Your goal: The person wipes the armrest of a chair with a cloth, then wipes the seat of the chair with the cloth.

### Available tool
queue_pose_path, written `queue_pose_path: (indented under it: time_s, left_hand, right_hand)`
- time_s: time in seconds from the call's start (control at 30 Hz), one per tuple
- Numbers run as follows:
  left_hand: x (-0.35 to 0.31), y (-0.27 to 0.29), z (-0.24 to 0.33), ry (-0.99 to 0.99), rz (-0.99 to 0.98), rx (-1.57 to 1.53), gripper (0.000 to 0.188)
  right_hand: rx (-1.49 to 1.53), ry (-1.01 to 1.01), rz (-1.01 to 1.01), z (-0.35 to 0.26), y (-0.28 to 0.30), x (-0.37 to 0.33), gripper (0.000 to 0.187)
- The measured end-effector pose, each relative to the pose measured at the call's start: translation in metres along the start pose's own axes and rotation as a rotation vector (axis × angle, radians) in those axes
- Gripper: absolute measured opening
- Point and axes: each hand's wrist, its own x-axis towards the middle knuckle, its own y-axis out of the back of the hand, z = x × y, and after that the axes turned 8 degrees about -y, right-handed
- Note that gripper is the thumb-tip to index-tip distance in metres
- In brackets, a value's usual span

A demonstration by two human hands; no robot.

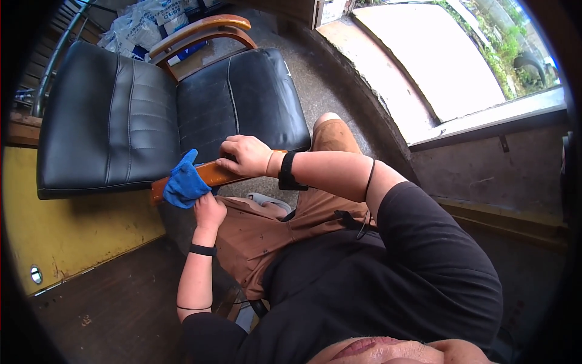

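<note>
My left hand is closed on a blue cloth, which drapes over the back end of a chair's near wooden armrest. Part of that hand's fingers is hidden by the cloth. Farther along the same armrest, my right hand grips the wood from above with its fingers curled. The chair has a black padded seat with stitched seams and a black backrest to the left.
The far armrest is curved wood. Behind it lie plastic-wrapped packages. A yellow panel stands beneath the backrest, above a dark wooden surface. A bright doorway with a raised sill is at the far right.
</note>
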Motion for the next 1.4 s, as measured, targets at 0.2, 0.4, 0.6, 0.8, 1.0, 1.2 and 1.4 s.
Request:
queue_pose_path:
  time_s: [0.2,0.4,0.6,0.8,1.0,1.2,1.4]
  left_hand:
    - [0.007,-0.003,0.07,-0.139,-0.123,-0.08,0.022]
    - [0.016,-0.004,0.098,-0.043,-0.194,-0.048,0.046]
    - [0.012,0.023,0.075,-0.146,-0.168,-0.058,0.072]
    - [0.001,0.04,0.07,-0.277,-0.033,0.058,0.056]
    - [-0.016,0.05,0.045,-0.163,-0.056,-0.142,0.026]
    - [-0.032,0.055,0.039,-0.195,0.107,-0.225,0.026]
    - [-0.019,0.072,0.05,-0.202,0.345,-0.348,0.025]
  right_hand:
    - [0.005,-0.009,0.008,0.0,0.003,-0.001,0.031]
    - [0.025,0.003,0.034,-0.003,0.003,-0.001,0.027]
    - [0.033,-0.006,0.039,0.001,0.003,-0.002,0.027]
    - [0.046,-0.026,0.021,-0.002,0.005,-0.002,0.028]
    - [0.041,-0.013,0.021,0.003,0.002,-0.001,0.03]
    - [0.069,0.015,0.013,0.007,0.001,-0.001,0.039]
    - [0.068,0.132,-0.056,0.001,0.006,-0.003,0.052]
